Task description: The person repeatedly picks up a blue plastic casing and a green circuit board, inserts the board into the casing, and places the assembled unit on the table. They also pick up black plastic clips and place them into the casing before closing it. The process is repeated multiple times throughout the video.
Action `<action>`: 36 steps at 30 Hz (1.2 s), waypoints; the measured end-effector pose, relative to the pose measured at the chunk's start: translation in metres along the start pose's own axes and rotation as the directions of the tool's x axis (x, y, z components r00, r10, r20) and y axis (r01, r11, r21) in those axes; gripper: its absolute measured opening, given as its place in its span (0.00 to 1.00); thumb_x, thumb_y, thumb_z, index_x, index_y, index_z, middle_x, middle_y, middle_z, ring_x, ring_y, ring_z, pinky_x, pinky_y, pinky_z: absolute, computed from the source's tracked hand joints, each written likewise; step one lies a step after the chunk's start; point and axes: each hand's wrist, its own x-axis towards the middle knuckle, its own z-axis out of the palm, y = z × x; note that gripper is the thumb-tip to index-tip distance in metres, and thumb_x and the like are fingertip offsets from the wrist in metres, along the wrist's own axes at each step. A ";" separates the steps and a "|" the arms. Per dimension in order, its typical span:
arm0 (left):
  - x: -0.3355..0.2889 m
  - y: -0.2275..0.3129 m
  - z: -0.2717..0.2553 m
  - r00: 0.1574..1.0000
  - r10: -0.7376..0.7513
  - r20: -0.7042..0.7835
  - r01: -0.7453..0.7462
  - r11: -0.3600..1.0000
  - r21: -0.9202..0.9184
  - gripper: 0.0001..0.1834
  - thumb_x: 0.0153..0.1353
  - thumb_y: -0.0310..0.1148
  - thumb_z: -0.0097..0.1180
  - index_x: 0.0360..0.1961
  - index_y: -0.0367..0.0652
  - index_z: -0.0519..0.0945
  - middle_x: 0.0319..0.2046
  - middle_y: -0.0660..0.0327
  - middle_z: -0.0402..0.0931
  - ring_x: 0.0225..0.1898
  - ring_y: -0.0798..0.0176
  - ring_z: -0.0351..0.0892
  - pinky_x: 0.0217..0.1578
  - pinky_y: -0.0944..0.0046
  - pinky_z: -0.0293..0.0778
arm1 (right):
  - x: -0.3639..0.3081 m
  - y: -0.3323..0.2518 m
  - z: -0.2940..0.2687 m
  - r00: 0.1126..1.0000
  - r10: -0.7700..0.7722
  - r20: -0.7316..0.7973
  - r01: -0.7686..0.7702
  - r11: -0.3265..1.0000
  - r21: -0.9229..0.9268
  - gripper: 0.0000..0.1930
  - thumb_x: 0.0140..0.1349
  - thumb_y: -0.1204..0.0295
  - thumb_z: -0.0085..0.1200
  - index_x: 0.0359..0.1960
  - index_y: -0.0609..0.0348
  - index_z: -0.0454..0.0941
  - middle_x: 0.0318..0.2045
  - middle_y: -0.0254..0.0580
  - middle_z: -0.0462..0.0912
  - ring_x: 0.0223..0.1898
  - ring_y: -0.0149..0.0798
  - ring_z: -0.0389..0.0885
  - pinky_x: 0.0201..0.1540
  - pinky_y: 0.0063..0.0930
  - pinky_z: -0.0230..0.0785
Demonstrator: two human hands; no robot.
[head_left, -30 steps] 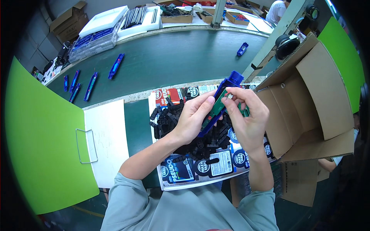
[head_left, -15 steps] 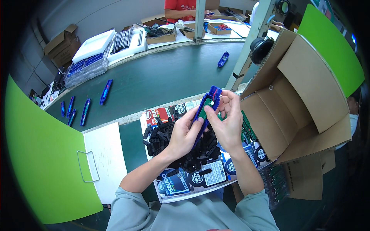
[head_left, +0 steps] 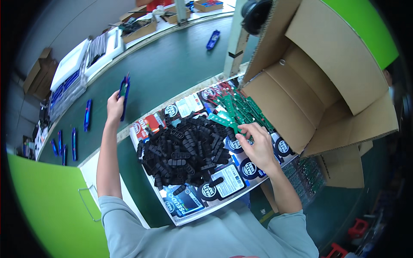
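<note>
Left hand (head_left: 115, 106) clamped on blue case (head_left: 125, 99) over green desk (head_left: 172, 56); right hand (head_left: 259, 148) at green board (head_left: 223, 119), cannot tell if gripping; black pieces (head_left: 185, 150) heaped near.

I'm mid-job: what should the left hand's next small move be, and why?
Probably lay the blue casing on the green worktop and release the left hand's grip: it holds that casing over the worktop, where similar casings lie, while the right hand's grip is at the green circuit boards.
</note>
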 end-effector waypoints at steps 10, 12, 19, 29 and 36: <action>0.011 -0.037 -0.004 0.989 0.123 -0.077 -0.046 0.771 0.635 0.26 0.62 0.31 0.55 0.62 0.44 0.74 0.51 0.47 0.76 0.55 0.42 0.75 0.57 0.47 0.70 | -0.025 0.026 -0.027 0.979 0.121 -0.161 -0.126 0.992 -0.022 0.09 0.59 0.73 0.63 0.40 0.61 0.82 0.30 0.40 0.83 0.28 0.40 0.81 0.40 0.35 0.68; -0.002 -0.020 -0.008 0.956 0.261 -0.136 -0.083 0.684 0.725 0.25 0.60 0.30 0.53 0.61 0.42 0.75 0.51 0.46 0.76 0.54 0.42 0.75 0.57 0.46 0.70 | -0.026 0.020 -0.030 0.976 0.143 -0.163 -0.147 0.989 -0.012 0.08 0.60 0.73 0.62 0.40 0.61 0.82 0.31 0.41 0.83 0.29 0.41 0.82 0.40 0.35 0.69; -0.013 -0.005 -0.005 0.877 0.463 0.126 -0.478 0.822 0.308 0.15 0.70 0.27 0.52 0.54 0.34 0.81 0.48 0.52 0.82 0.49 0.60 0.82 0.53 0.62 0.74 | -0.036 0.027 0.007 0.981 -0.013 -0.192 0.019 0.999 0.029 0.08 0.58 0.71 0.63 0.37 0.58 0.80 0.32 0.42 0.80 0.36 0.46 0.80 0.42 0.40 0.68; -0.161 0.220 0.004 0.672 0.401 0.622 -0.657 0.711 0.252 0.23 0.61 0.23 0.59 0.58 0.37 0.77 0.46 0.50 0.80 0.42 0.54 0.81 0.47 0.58 0.75 | -0.047 0.017 0.002 0.976 -0.103 -0.191 0.108 0.994 0.016 0.09 0.58 0.71 0.65 0.38 0.58 0.81 0.33 0.42 0.81 0.35 0.46 0.81 0.40 0.41 0.69; -0.224 0.274 -0.039 0.588 0.706 0.395 -0.808 0.531 0.254 0.25 0.58 0.17 0.59 0.59 0.38 0.78 0.54 0.50 0.80 0.49 0.54 0.83 0.29 0.69 0.72 | -0.079 0.021 -0.024 0.959 0.004 -0.285 0.025 0.995 0.096 0.09 0.55 0.77 0.66 0.37 0.62 0.82 0.32 0.42 0.84 0.34 0.45 0.82 0.40 0.38 0.71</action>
